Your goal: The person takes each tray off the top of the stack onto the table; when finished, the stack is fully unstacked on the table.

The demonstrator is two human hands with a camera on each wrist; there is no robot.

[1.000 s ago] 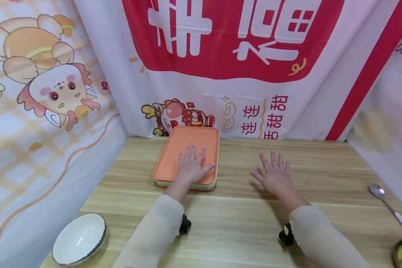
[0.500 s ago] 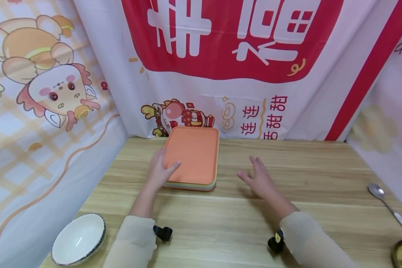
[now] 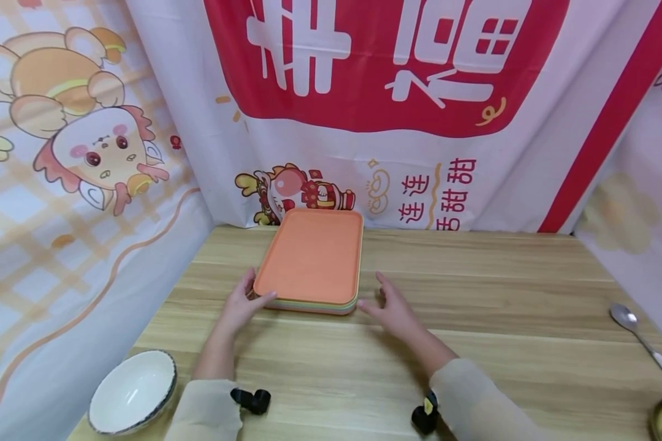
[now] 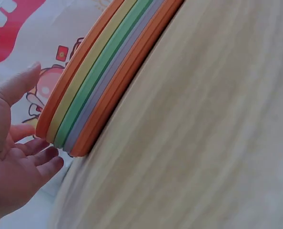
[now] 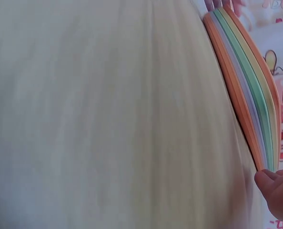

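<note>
On either side of the tray stack, the hands had shifted: the left hand had moved from over its top to its near left corner, the right hand from well apart to its near right corner. Each grip was spread, pinching nothing; firm contact was hard to tell. The stack lay on the surface, apparently now framed for two-handed handling.
</note>
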